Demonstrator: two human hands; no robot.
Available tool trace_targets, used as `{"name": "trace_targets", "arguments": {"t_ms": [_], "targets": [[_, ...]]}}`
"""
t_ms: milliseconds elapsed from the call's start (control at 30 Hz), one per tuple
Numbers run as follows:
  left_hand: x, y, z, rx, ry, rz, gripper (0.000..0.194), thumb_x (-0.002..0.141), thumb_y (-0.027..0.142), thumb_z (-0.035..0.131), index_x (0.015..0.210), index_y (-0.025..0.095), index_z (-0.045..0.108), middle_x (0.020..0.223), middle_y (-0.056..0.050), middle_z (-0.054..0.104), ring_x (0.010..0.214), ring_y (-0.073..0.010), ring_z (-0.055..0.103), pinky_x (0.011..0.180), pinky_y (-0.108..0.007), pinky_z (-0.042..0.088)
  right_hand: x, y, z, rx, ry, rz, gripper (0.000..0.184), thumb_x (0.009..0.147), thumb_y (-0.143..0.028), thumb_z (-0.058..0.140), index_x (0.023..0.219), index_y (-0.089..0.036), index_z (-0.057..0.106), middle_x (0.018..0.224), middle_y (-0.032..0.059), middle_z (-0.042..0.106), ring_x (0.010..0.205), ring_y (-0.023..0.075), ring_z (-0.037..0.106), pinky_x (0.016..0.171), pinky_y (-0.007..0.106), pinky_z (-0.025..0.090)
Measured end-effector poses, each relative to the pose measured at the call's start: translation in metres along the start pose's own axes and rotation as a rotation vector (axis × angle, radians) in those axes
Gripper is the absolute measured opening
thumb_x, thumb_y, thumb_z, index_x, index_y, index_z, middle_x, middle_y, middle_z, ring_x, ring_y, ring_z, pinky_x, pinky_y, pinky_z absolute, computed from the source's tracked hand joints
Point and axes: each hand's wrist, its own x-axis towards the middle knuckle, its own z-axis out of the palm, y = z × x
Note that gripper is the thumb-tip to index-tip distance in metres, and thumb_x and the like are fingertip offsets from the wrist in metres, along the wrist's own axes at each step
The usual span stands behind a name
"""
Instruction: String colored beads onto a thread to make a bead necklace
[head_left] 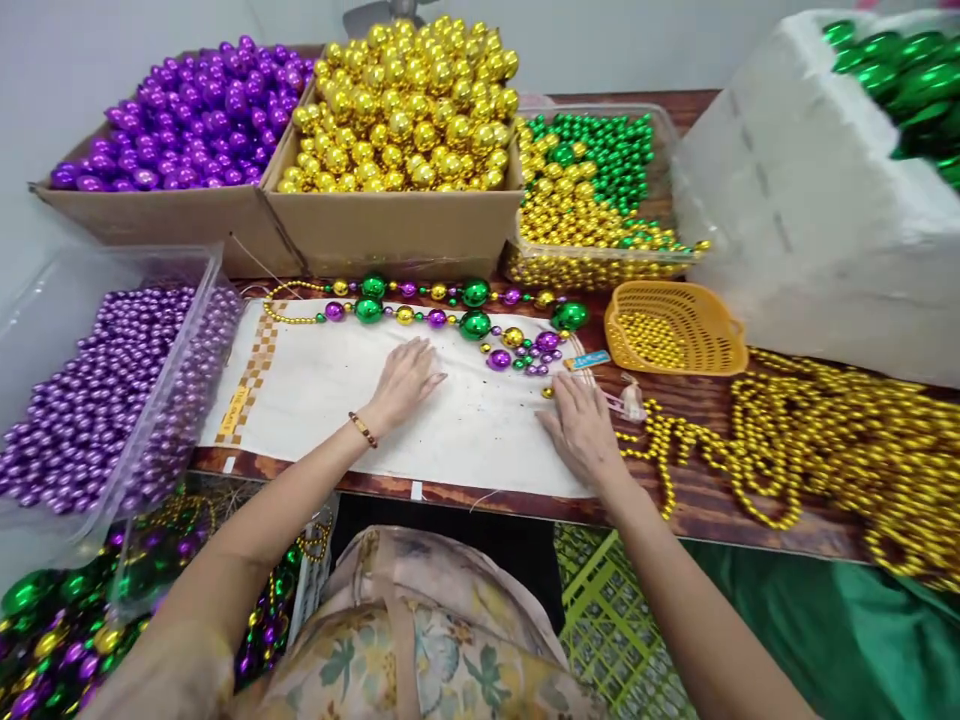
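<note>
Left hand (401,388) and right hand (583,425) are laid unclenched on cloth (472,435); beyond them, a bead strand (475,325) is apparently being arranged; next, pinching seems required.

A lime-green crate (596,590) sits low, near dark green fabric (817,630).

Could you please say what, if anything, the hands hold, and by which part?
Nothing is visibly held: left hand and right hand lie palm-down on the white cloth.
</note>
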Motion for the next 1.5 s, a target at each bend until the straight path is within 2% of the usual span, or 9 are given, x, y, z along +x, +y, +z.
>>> {"name": "trace_targets", "arguments": {"t_ms": [200, 333, 467, 733, 833, 933, 1133, 1300, 1500], "targets": [[0.063, 0.054, 0.019, 0.124, -0.190, -0.005, 0.030, 0.100, 0.027, 0.047, 0.115, 0.010, 0.066, 0.123, -0.018, 0.065, 0.119, -0.0305, 0.057, 0.101, -0.044, 0.046, 0.069, -0.008, -0.033, -0.027, -0.048, 0.048, 0.042, 0.103, -0.024, 0.033, 0.133, -0.007, 0.058, 0.135, 0.0219, 0.062, 0.125, 0.0285, 0.057, 0.106, 0.043, 0.038], [0.064, 0.052, 0.027, 0.168, -0.178, -0.018, 0.039, 0.100, 0.029, 0.048, 0.131, 0.007, 0.058, 0.142, -0.020, 0.055, 0.136, -0.0336, 0.046, 0.117, -0.050, 0.033, 0.126, -0.004, -0.039, -0.058, -0.157, -0.038, 0.035, 0.095, -0.010, 0.038, 0.114, -0.011, 0.067, 0.113, 0.0163, 0.073, 0.107, 0.0265, 0.065, 0.106, 0.044, 0.031], [0.064, 0.048, 0.032, 0.171, -0.187, -0.045, 0.049, 0.100, 0.034, 0.048, 0.141, 0.008, 0.050, 0.155, -0.019, 0.044, 0.146, -0.0343, 0.035, 0.122, -0.054, 0.026, 0.148, -0.002, -0.030, -0.102, -0.223, -0.065, 0.032, 0.092, -0.007, 0.038, 0.097, -0.008, 0.070, 0.097, 0.0166, 0.074, 0.091, 0.0273, 0.066, 0.107, 0.049, 0.022], [0.075, 0.048, 0.036, 0.133, -0.184, -0.055, 0.052, 0.101, 0.033, 0.044, 0.146, 0.007, 0.045, 0.161, -0.019, 0.035, 0.151, -0.0333, 0.029, 0.123, -0.056, 0.025, 0.149, 0.002, -0.032, -0.085, -0.230, -0.025, 0.041, 0.094, -0.005, 0.031, 0.113, -0.007, 0.067, 0.115, 0.0181, 0.071, 0.103, 0.0288, 0.064, 0.110, 0.056, 0.013], [0.057, 0.055, 0.034, 0.103, -0.142, -0.011, 0.050, 0.101, 0.031, 0.043, 0.146, 0.008, 0.046, 0.160, -0.018, 0.038, 0.151, -0.0333, 0.030, 0.124, -0.057, 0.022, 0.138, 0.005, -0.046, 0.042, -0.120, 0.026, 0.044, 0.095, -0.009, 0.033, 0.130, -0.009, 0.061, 0.132, 0.0187, 0.065, 0.118, 0.0300, 0.059, 0.109, 0.053, 0.022], [0.029, 0.072, 0.035, 0.066, -0.147, 0.088, 0.050, 0.101, 0.032, 0.043, 0.145, 0.009, 0.046, 0.159, -0.018, 0.040, 0.150, -0.0346, 0.032, 0.124, -0.060, 0.021, 0.107, 0.008, -0.060, 0.126, -0.032, 0.136, 0.043, 0.099, -0.017, 0.036, 0.133, -0.013, 0.060, 0.132, 0.0162, 0.065, 0.113, 0.0285, 0.061, 0.095, 0.042, 0.039], [0.002, 0.102, 0.043, 0.028, -0.202, 0.179, 0.048, 0.098, 0.032, 0.050, 0.142, 0.013, 0.050, 0.157, -0.017, 0.044, 0.148, -0.0353, 0.035, 0.122, -0.062, 0.024, 0.052, 0.011, -0.067, 0.001, -0.262, 0.330, 0.035, 0.101, -0.025, 0.040, 0.122, -0.020, 0.068, 0.120, 0.0119, 0.068, 0.095, 0.0254, 0.067, 0.070, 0.032, 0.044], [0.011, 0.107, 0.045, 0.010, -0.166, 0.189, 0.046, 0.101, 0.032, 0.047, 0.143, 0.014, 0.049, 0.155, -0.016, 0.046, 0.148, -0.0320, 0.035, 0.122, -0.057, 0.024, 0.063, 0.020, -0.063, -0.155, -0.374, 0.202, 0.038, 0.103, -0.021, 0.033, 0.122, -0.018, 0.067, 0.116, 0.0165, 0.067, 0.087, 0.0244, 0.068, 0.066, 0.031, 0.043], [0.021, 0.112, 0.048, 0.024, -0.253, 0.222, 0.060, 0.094, 0.047, 0.059, 0.145, 0.018, 0.047, 0.153, -0.017, 0.045, 0.146, -0.0371, 0.032, 0.120, -0.059, 0.024, 0.073, 0.022, -0.055, -0.136, -0.412, 0.064, 0.036, 0.100, -0.014, 0.035, 0.118, -0.012, 0.066, 0.113, 0.0205, 0.067, 0.092, 0.0273, 0.068, 0.069, 0.033, 0.043]]}}
